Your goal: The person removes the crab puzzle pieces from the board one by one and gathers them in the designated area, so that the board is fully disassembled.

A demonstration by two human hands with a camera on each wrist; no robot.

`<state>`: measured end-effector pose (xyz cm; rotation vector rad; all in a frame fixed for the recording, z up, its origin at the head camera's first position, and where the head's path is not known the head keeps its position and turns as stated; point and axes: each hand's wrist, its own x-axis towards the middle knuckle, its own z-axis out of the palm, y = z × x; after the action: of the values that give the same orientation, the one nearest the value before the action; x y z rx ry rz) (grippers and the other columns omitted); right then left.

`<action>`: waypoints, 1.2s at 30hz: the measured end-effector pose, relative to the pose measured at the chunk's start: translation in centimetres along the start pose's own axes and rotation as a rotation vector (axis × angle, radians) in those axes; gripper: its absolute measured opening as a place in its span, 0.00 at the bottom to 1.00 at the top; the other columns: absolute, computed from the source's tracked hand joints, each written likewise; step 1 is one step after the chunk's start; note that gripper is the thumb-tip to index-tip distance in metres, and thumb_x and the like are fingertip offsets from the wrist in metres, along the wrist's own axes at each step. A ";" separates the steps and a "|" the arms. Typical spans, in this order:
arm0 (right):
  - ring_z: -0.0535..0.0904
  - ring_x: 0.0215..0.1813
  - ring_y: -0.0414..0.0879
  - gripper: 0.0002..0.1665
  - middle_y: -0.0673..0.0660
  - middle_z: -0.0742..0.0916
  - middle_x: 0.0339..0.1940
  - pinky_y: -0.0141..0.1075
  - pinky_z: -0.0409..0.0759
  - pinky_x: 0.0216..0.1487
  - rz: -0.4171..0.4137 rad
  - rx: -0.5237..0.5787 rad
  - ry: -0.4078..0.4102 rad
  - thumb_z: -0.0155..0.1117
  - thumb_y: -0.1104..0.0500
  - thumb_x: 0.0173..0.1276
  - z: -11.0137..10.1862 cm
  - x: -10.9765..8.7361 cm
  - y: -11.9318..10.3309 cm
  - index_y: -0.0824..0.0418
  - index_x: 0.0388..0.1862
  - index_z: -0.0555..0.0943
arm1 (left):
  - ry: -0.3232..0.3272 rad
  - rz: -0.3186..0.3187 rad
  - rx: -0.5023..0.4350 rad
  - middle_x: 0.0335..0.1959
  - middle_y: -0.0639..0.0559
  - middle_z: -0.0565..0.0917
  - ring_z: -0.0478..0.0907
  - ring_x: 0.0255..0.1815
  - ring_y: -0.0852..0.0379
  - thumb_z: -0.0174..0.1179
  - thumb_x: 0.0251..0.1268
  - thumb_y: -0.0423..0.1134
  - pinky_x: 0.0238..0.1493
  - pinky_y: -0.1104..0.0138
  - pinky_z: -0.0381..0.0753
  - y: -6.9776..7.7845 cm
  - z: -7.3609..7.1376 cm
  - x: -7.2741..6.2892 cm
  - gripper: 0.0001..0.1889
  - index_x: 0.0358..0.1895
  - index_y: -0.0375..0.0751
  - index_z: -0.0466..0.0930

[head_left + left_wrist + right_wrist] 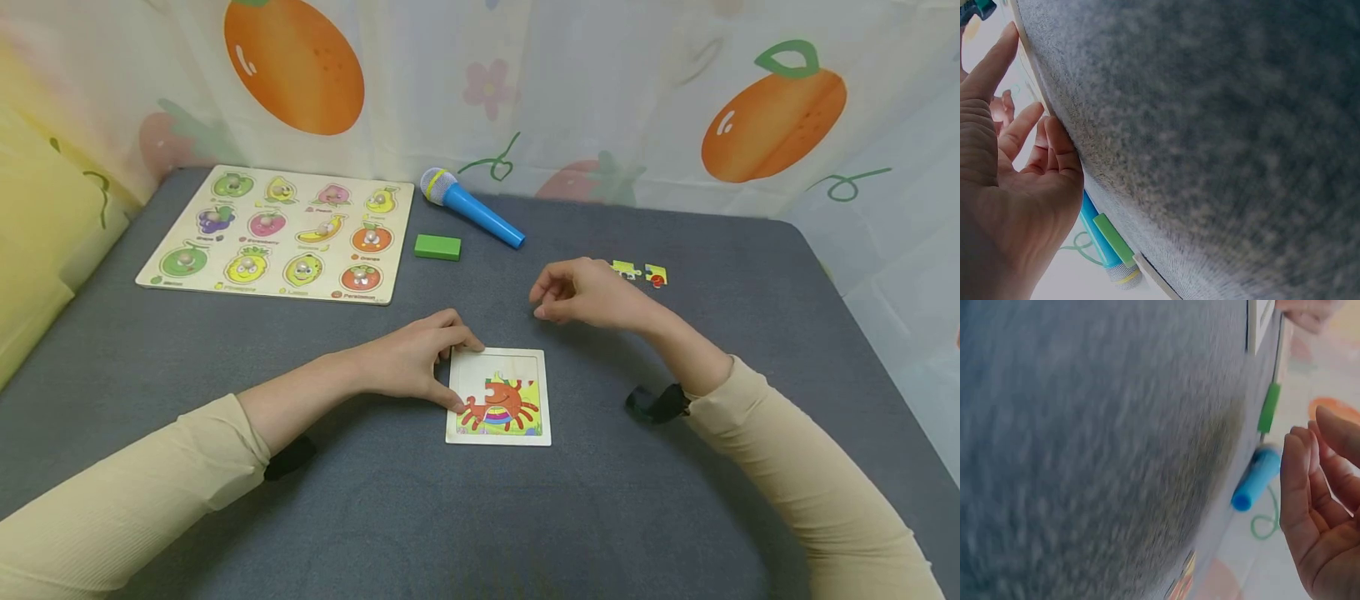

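The crab puzzle board (pixel 498 441) lies flat near mid-tabletop (pixel 375 517); joined pieces (pixel 501 407) occupy its near and right portions. Left hand (pixel 411 358): fingers spread, thumb and forefinger touching the board at its left side and far left corner. Right hand (pixel 588 292): raised, fingers loosely bent, gripping nothing. Two loose pieces (pixel 657 272) lie just beyond it, toward the tabletop's far right corner. A fruit board (pixel 285 237) occupies the far left corner.
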<state>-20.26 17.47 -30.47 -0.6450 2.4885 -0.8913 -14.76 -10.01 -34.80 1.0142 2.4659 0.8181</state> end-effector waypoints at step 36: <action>0.75 0.31 0.40 0.21 0.49 0.82 0.31 0.32 0.74 0.34 -0.147 -0.084 -0.272 0.78 0.57 0.54 4.4 -0.8 -2.6 0.56 0.45 0.81 | 0.007 0.011 0.019 0.46 0.51 0.73 0.69 0.41 0.59 0.79 0.44 0.50 0.43 0.68 0.71 0.0 0.0 -0.1 0.35 0.58 0.45 0.77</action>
<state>-16.62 14.04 -31.66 -0.9220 2.2655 -0.6996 -14.67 -10.06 -34.77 1.0338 2.4802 0.8045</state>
